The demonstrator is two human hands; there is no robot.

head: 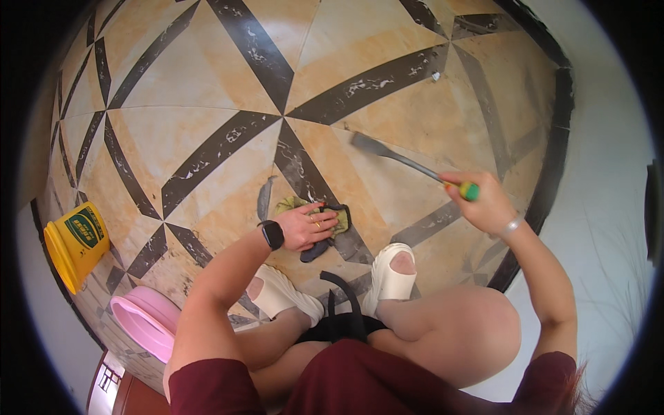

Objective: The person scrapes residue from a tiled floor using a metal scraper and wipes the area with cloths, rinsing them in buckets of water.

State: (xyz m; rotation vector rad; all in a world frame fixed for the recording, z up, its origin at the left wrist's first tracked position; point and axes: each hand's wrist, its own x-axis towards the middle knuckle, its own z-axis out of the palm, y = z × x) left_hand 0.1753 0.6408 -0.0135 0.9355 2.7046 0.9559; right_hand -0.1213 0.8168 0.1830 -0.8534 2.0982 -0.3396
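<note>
My left hand (303, 228), with a dark watch at its wrist, lies over a crumpled yellow-green and dark cloth (340, 220) on the tiled floor. The hand covers much of this cloth. In my right hand (480, 199) is the green-and-yellow handle of a long metal scraper (410, 161). Its flat, slightly blurred blade points up and left, close to the floor; whether it touches cannot be told. A thin grey strip (265, 197) lies just left of the cloth.
Patterned tiles (223, 83) spread out ahead, with dark bands and scattered smudges. A yellow bucket (78, 246) bearing writing and a pink basin (148, 316) stand at left. A white wall (602, 155) with black skirting (560, 109) runs along the right. My cream slippers (386, 280) flank a dangling black strap (347, 290).
</note>
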